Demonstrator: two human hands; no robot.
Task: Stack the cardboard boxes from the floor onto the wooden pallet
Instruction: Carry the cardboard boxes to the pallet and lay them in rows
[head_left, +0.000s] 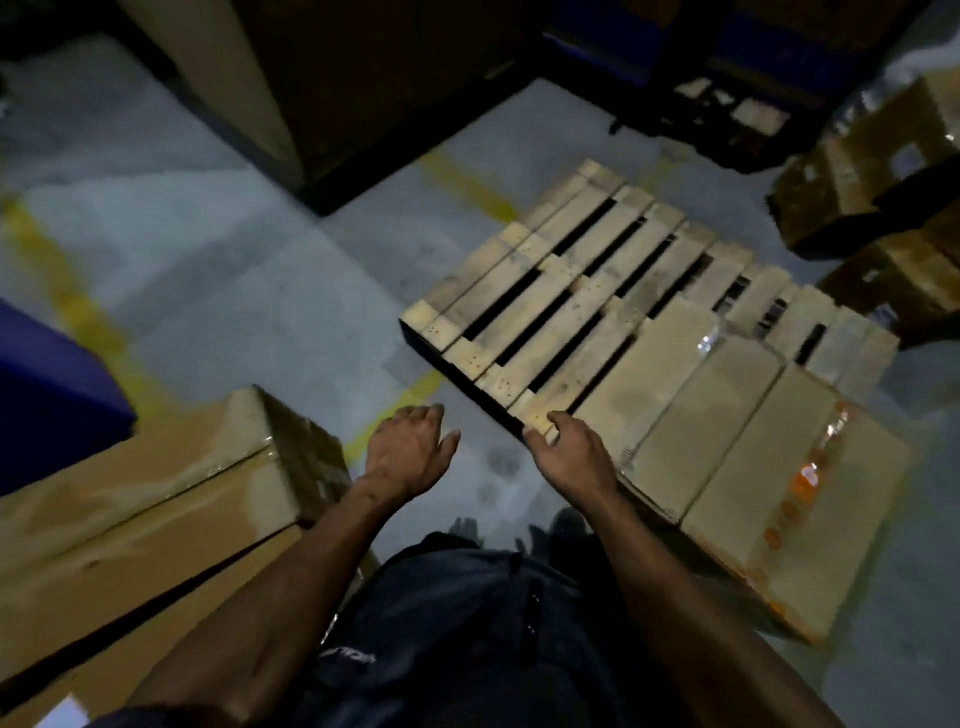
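Both hands were held out empty above the floor (249, 291), palms down. The left hand (410, 452) was seen with fingers loosely spread and nothing grasped, over the bare grey patch just left of the pallet (561, 280). The right hand (571, 452) was likewise released, its fingers slightly bent, and appeared over the pallet's near left corner; whether it touched the wood could not be told. Three boxes (722, 431) had been laid side by side, touching, along the pallet's near right part, their tops taped, the rightmost marked with orange print. The rest of the pallet's slats were left uncovered. A large box (156, 519) was seen on the floor well left of the pallet, below the left forearm, with a taped seam across its top. A blue object (47, 384) was partly visible beyond that box, farther left of the pallet. More cartons (862, 171), dim and blurred, were stacked just beyond the pallet's right end. Yellow lines (67, 291) were painted on the floor left of and behind the pallet. Dark racking (363, 88) stood beyond the pallet's far side.
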